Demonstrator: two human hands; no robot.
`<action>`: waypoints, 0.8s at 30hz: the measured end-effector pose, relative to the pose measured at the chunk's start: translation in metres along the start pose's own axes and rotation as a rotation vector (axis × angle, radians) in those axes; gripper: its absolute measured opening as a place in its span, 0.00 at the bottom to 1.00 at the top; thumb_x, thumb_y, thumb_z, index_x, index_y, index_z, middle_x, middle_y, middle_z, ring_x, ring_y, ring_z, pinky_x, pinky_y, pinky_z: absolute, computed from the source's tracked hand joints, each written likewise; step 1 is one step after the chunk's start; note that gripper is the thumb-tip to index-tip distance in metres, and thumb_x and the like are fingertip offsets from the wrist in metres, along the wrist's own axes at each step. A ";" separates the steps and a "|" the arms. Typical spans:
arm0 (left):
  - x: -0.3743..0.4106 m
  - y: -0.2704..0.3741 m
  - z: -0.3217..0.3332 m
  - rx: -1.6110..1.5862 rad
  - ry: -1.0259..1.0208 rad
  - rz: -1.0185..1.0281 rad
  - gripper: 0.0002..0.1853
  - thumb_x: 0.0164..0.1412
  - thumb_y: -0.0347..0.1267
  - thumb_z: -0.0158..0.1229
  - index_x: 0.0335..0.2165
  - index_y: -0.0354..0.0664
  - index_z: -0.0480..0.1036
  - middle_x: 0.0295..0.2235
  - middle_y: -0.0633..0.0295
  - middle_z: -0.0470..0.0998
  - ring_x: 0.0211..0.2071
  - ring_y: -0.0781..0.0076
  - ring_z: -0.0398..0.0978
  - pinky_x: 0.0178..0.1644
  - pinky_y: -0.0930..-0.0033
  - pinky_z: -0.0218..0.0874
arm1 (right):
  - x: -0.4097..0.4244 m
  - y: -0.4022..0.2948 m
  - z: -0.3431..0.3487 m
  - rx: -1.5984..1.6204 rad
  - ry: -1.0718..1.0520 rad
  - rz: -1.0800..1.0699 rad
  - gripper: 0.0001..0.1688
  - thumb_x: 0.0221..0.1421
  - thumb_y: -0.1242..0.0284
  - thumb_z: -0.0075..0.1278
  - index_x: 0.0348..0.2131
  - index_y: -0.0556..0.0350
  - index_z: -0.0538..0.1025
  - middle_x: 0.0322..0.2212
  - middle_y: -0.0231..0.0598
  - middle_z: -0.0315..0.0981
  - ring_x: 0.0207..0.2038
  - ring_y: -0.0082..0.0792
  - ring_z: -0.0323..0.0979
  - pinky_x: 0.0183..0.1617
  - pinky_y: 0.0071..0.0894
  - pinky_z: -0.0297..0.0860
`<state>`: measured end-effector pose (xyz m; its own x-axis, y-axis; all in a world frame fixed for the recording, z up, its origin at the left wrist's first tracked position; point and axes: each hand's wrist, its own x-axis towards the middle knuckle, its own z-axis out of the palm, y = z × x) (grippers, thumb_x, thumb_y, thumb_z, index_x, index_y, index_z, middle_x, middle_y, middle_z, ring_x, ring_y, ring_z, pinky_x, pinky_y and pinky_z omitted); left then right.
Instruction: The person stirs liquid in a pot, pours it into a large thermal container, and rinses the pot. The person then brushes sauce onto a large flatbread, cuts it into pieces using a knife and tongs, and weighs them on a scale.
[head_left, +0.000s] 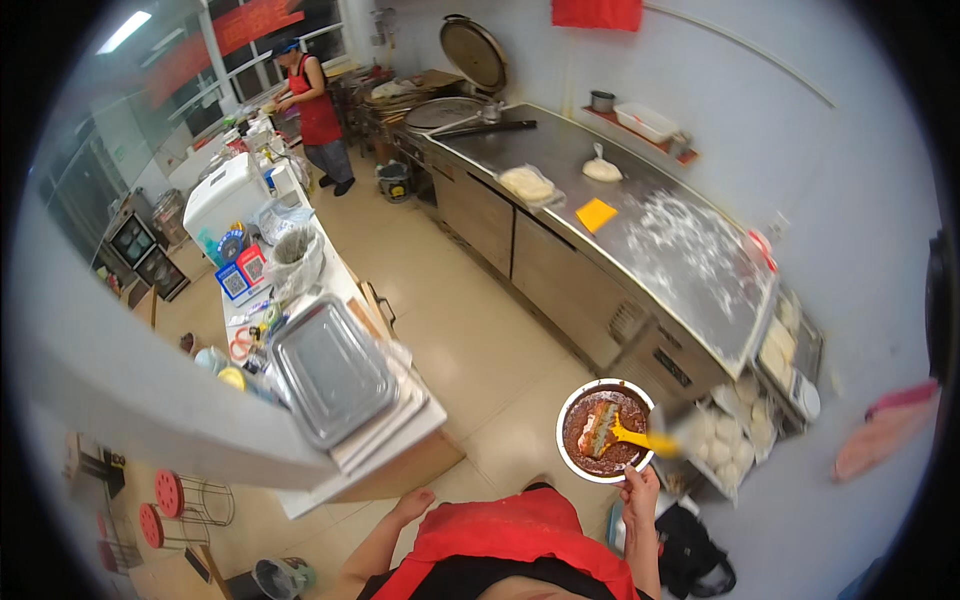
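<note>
My right hand (639, 491) grips the near rim of a white-rimmed bowl (568, 459) and carries it above the floor at my right front. Thick reddish-brown sauce (585, 400) fills the bowl. A brush (600, 429) with a yellow handle (634, 437) rests in the sauce, its handle sticking out over the right rim; the handle's end is blurred. My left hand (415, 505) hangs beside my red apron (495, 525), loosely curled with nothing seen in it. It is nearest to the corner of the white counter (427, 420).
Along the right runs a steel worktable (555, 142) with flour (682, 240), bagged dough (529, 184) and a yellow scraper (596, 215). Trays of dough pieces (724, 450) stand low at right. A clear-lidded tray (334, 367) sits on the left counter. A person (319, 105) works farther back.
</note>
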<state>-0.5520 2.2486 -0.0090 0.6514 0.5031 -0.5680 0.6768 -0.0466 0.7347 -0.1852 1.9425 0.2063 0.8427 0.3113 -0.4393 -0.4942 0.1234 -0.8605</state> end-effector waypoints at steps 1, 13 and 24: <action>0.026 0.040 -0.009 0.043 0.034 0.010 0.20 0.59 0.43 0.48 0.33 0.35 0.73 0.33 0.51 0.77 0.38 0.61 0.74 0.43 0.63 0.62 | 0.034 -0.009 0.015 -0.021 -0.003 -0.001 0.03 0.54 0.76 0.48 0.31 0.53 0.70 0.23 0.28 0.72 0.18 0.19 0.70 0.14 0.11 0.51; 0.157 0.114 0.038 -0.303 0.239 -0.652 0.21 0.59 0.43 0.48 0.40 0.34 0.71 0.38 0.53 0.75 0.41 0.66 0.71 0.47 0.66 0.59 | 0.388 -0.113 0.268 -0.320 -0.471 0.170 0.05 0.53 0.77 0.49 0.26 0.53 0.68 0.20 0.31 0.71 0.18 0.17 0.67 0.16 0.13 0.52; 0.400 0.190 -0.110 -0.700 0.521 -0.781 0.21 0.60 0.42 0.48 0.41 0.34 0.72 0.38 0.54 0.75 0.40 0.67 0.71 0.45 0.66 0.60 | 0.595 -0.098 0.604 -0.261 -0.708 0.353 0.05 0.53 0.76 0.51 0.27 0.52 0.68 0.21 0.34 0.74 0.20 0.21 0.72 0.15 0.13 0.53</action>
<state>-0.2008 2.5358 -0.0556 -0.1873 0.4851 -0.8541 0.3888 0.8352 0.3891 0.2360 2.6845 0.1853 0.2711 0.8206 -0.5032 -0.5653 -0.2873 -0.7732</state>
